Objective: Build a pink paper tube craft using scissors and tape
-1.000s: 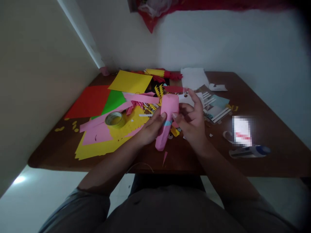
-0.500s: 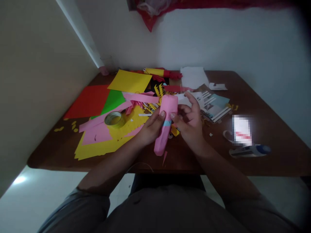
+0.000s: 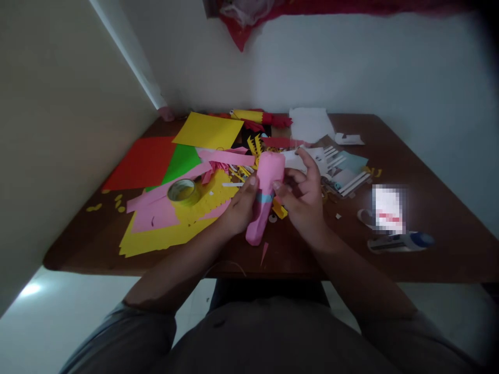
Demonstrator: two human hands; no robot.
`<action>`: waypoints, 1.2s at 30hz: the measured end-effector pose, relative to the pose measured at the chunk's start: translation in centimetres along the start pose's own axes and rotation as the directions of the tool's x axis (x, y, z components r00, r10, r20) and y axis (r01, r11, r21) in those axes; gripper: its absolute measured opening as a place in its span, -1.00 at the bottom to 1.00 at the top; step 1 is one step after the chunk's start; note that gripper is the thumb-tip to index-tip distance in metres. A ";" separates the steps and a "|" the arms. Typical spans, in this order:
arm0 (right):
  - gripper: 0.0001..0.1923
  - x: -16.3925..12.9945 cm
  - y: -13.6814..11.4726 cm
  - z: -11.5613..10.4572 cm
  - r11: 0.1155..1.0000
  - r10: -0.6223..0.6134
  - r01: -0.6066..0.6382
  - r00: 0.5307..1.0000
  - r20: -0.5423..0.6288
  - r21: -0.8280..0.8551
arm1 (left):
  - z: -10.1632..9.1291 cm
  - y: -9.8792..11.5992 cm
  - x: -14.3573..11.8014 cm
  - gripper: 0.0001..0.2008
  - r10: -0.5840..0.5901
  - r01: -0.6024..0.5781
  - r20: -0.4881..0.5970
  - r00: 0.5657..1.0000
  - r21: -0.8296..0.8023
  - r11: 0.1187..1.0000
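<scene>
Pink paper roll [image 3: 265, 195] with a blue band, held tilted above the near edge of the wooden table [image 3: 429, 208]. Left hand [image 3: 238, 206] closes around its left side; right hand [image 3: 306, 200] pinches its right side with thumb and fingertips. Tape roll [image 3: 182, 190] lies well left on yellow paper [image 3: 163, 236]

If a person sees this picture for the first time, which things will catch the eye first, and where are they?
First comes the pink paper roll with a light blue band, held between the left hand and the right hand above the near edge of the brown table. Next come the bright paper sheets to the left: red, green and yellow, with a tape roll lying on pink and yellow paper.
</scene>
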State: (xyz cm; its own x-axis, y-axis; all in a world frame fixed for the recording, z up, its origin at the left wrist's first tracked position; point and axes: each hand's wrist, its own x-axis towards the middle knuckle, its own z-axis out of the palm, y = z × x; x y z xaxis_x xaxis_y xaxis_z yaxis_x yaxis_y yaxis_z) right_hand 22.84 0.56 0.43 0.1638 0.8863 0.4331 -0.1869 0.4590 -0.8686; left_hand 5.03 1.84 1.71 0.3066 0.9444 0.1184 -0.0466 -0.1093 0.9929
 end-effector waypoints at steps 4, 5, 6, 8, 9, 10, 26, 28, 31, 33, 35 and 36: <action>0.01 -0.1 0.0 0.2 1.000 -0.026 0.025 0.999 -0.019 -0.018 | 0.3 0.7 -0.2 -0.45 0.094 -0.096 0.021 0.995 0.079 0.992; 0.00 -0.1 0.0 0.3 0.999 -0.036 0.035 0.999 -0.017 -0.017 | 0.4 0.8 -0.2 -0.45 0.101 -0.103 0.031 0.994 0.082 0.991; 0.00 -0.1 0.1 0.3 0.999 -0.043 0.043 0.999 -0.014 -0.013 | 0.4 1.0 -0.3 -0.45 0.105 -0.108 0.038 0.994 0.086 0.990; 0.00 -0.1 0.2 0.2 0.999 -0.050 0.050 0.999 -0.014 -0.004 | 0.6 1.1 -0.4 -0.46 0.115 -0.118 0.030 0.993 0.093 0.989; 0.00 -0.1 0.2 0.2 0.999 -0.048 0.048 0.999 -0.016 -0.006 | 0.7 1.2 -0.4 -0.46 0.120 -0.122 0.028 0.992 0.093 0.988; 0.01 -0.1 0.2 0.2 0.999 -0.048 0.048 0.999 -0.017 -0.011 | 0.7 1.2 -0.4 -0.46 0.124 -0.126 0.029 0.992 0.090 0.988; 0.08 0.2 0.4 -0.1 0.981 0.132 -0.132 0.991 0.008 0.140 | 0.2 1.1 0.2 -0.48 0.184 -0.192 0.059 0.981 0.191 0.963; 0.07 0.3 0.7 -0.1 0.979 0.137 -0.136 0.991 0.004 0.153 | 0.3 1.1 0.2 -0.47 0.169 -0.176 0.060 0.984 0.144 0.974; 0.05 0.3 0.8 -0.1 0.980 0.138 -0.136 0.990 -0.004 0.145 | 0.4 1.1 0.2 -0.46 0.138 -0.143 0.059 0.989 0.082 0.986; 0.01 0.3 0.7 0.0 0.985 0.122 -0.119 0.993 -0.011 0.123 | 0.5 1.2 0.3 -0.44 0.107 -0.110 0.045 0.993 0.057 0.992; -0.02 0.3 0.7 -0.1 0.992 0.090 -0.088 0.996 -0.017 0.094 | 0.4 1.5 0.4 -0.43 0.077 -0.078 0.025 0.997 0.034 0.996; -0.04 0.3 0.8 -0.1 0.994 0.074 -0.072 0.997 -0.019 0.082 | 0.4 1.6 0.4 -0.42 0.059 -0.059 0.022 0.998 0.010 0.998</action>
State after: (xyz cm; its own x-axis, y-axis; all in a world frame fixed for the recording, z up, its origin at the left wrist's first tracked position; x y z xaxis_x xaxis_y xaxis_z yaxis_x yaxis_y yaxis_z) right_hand 22.82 1.18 -0.13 0.1681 0.9164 0.3631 -0.2772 0.3975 -0.8747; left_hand 5.46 1.93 3.38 0.3244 0.9292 0.1770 -0.0551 -0.1682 0.9842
